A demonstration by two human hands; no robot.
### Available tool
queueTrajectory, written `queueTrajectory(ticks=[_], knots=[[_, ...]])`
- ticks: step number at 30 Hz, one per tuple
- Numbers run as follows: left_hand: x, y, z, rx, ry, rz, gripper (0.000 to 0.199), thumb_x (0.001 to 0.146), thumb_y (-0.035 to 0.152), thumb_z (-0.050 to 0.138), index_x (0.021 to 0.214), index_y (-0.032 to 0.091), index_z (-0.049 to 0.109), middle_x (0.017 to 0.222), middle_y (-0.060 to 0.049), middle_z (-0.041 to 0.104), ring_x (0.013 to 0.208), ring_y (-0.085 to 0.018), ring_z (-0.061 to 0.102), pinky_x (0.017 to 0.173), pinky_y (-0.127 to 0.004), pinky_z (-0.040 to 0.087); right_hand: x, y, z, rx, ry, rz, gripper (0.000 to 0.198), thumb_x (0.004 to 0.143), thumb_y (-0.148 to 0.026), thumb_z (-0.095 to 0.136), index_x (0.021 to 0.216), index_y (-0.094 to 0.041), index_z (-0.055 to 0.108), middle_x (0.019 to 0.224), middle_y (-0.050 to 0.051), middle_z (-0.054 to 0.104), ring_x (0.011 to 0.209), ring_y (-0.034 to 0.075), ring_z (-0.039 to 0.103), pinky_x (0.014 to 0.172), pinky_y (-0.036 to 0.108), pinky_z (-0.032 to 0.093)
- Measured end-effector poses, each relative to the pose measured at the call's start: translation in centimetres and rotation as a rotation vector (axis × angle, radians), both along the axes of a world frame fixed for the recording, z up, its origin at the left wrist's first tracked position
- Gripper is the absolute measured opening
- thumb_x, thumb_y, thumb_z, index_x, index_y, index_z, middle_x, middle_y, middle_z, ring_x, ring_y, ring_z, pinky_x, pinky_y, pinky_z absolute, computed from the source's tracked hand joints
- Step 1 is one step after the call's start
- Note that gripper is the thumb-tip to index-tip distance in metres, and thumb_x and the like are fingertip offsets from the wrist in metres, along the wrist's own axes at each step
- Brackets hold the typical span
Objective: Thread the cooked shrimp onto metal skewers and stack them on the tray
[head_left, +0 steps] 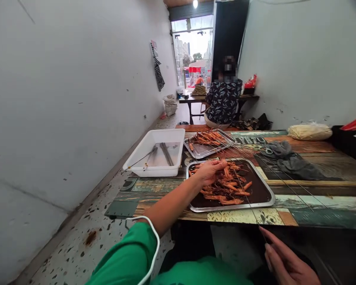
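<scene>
My left hand (211,172) is above the near metal tray (268,200), its fingers pinched together; what they hold blends with the food behind. In that tray lie many long orange-brown marinated meat pieces (231,186), which look like poultry feet, in dark liquid. Low at the right, my right hand (287,257) grips the near end of a thin metal skewer (253,211) between thumb and fingers. The skewer slants up over the tray's front edge towards my left hand. Behind, a second metal tray (200,150) bears similar pieces on skewers (209,137).
A white plastic tub (154,171) with several skewers (166,154) stands left. More skewers stick out rightward across the table (317,217). A grey cloth (299,166) and a bagged pale bundle (310,132) lie right. Further back, a person (225,101) sits at another table.
</scene>
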State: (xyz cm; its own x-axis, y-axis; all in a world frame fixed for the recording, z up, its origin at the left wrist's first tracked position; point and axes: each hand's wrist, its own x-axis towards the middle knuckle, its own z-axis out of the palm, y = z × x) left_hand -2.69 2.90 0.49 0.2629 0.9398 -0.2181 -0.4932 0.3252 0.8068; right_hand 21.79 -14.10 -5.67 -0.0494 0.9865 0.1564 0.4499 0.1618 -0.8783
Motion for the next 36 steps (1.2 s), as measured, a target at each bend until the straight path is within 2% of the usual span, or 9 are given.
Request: queueTrajectory(ticks=[6,8,10,13,18,20,22,25,36], knots=[[-0.4,-0.2,-0.1,-0.139,-0.045,0.051,0.008,0.078,0.016,0.064,0.075,0.012,0.058,0.063,0.001,0.061,0.049,-0.006,0.056,0.047,-0.016,0.045,-0.8,-0.5,1.2,0.185,-0.180,0.072,0.036,0.080,-0.030,0.056,0.113,-0.022,0.067,0.113,0.002,0.067,0.096,0.016,0.066,0.083,0.017,0.049],[-0.4,-0.2,-0.2,-0.147,-0.050,0.059,0.006,0.079,0.014,0.062,0.074,0.012,0.058,0.063,0.000,0.062,0.050,-0.006,0.057,0.047,-0.015,0.045,-0.5,-0.3,1.3,0.192,-0.221,0.009,0.036,0.080,-0.033,0.056,0.111,-0.020,0.068,0.107,0.003,0.070,0.088,0.016,0.069,0.075,0.016,0.052],[-0.5,-0.2,-0.3,-0.126,-0.045,0.064,0.005,0.078,0.013,0.063,0.075,0.012,0.058,0.063,0.000,0.062,0.049,-0.006,0.057,0.046,-0.015,0.045,0.1,0.2,1.2,0.142,-0.245,-0.044,0.039,0.080,-0.037,0.055,0.112,-0.018,0.067,0.092,0.003,0.074,0.067,0.013,0.070,0.058,0.013,0.054],[-0.4,-0.3,-0.4,-0.088,-0.028,0.058,0.006,0.077,0.012,0.063,0.080,0.012,0.059,0.065,0.000,0.063,0.052,-0.008,0.060,0.044,-0.014,0.043,1.1,1.0,1.1,0.071,-0.236,-0.069,0.043,0.081,-0.040,0.052,0.116,-0.017,0.065,0.066,-0.001,0.072,0.042,0.009,0.059,0.041,0.013,0.048],[-0.3,-0.5,-0.4,-0.078,-0.050,0.061,0.004,0.079,0.009,0.059,0.079,0.012,0.056,0.067,-0.001,0.064,0.055,-0.009,0.062,0.051,-0.017,0.048,1.9,1.8,1.9,0.072,-0.252,-0.089,0.042,0.082,-0.039,0.053,0.116,-0.019,0.065,0.055,-0.004,0.066,0.033,0.007,0.050,0.034,0.014,0.042],[-0.4,-0.5,-0.5,-0.073,-0.061,0.064,0.005,0.078,0.009,0.060,0.079,0.012,0.055,0.068,-0.001,0.064,0.056,-0.009,0.062,0.053,-0.018,0.049,1.8,1.8,2.4,0.100,-0.262,-0.104,0.041,0.081,-0.039,0.053,0.116,-0.021,0.065,0.058,-0.002,0.069,0.037,0.009,0.057,0.038,0.014,0.047],[-0.4,-0.5,-0.6,-0.062,-0.074,0.060,0.007,0.078,0.010,0.061,0.080,0.012,0.056,0.068,-0.001,0.064,0.058,-0.010,0.063,0.057,-0.021,0.051,1.6,1.5,2.8,0.170,-0.248,-0.099,0.038,0.080,-0.038,0.056,0.113,-0.023,0.067,0.078,0.001,0.075,0.059,0.014,0.069,0.054,0.016,0.055],[-0.6,-0.6,-0.6,-0.050,-0.105,0.044,0.008,0.077,0.010,0.062,0.083,0.012,0.057,0.069,-0.001,0.064,0.060,-0.010,0.062,0.064,-0.026,0.053,1.2,0.8,3.0,0.243,-0.213,0.004,0.034,0.079,-0.032,0.058,0.112,-0.027,0.067,0.108,0.000,0.069,0.091,0.019,0.068,0.081,0.023,0.054],[-0.3,-1.0,-0.2,0.065,-0.073,0.007,0.015,0.074,0.016,0.067,0.087,0.013,0.059,0.073,0.000,0.061,0.064,-0.009,0.060,0.068,-0.026,0.052,0.7,-0.3,2.6,0.265,-0.190,0.132,0.040,0.080,-0.024,0.057,0.119,-0.033,0.061,0.112,-0.002,0.066,0.092,0.019,0.067,0.084,0.025,0.053]])
